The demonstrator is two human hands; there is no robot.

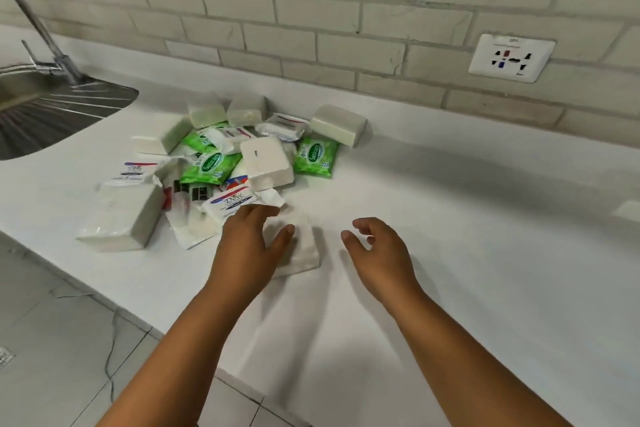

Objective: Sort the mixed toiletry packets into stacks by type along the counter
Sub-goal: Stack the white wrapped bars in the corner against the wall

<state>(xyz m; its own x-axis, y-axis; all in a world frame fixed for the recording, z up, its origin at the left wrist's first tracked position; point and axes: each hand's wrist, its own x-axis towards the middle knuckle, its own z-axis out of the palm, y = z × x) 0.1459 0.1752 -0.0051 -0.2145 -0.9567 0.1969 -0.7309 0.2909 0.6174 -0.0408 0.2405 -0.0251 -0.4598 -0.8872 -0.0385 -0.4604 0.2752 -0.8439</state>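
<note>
Sorting barely begun imo: mixed pile (221, 163) of Sanicure wipes (209, 166), Dove packets (235, 205) & white tissue packs (121, 218) sits at counter (485, 253) 11 o'clock, left hand (252, 239) fingers straight on one white packet (301, 250), right hand (377, 250) loosely curled, holding nothing, no stacks yet.

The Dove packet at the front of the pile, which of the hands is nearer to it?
Left. The left hand has fingertips at the Dove packet; the right hand hovers apart, off to its right.
</note>
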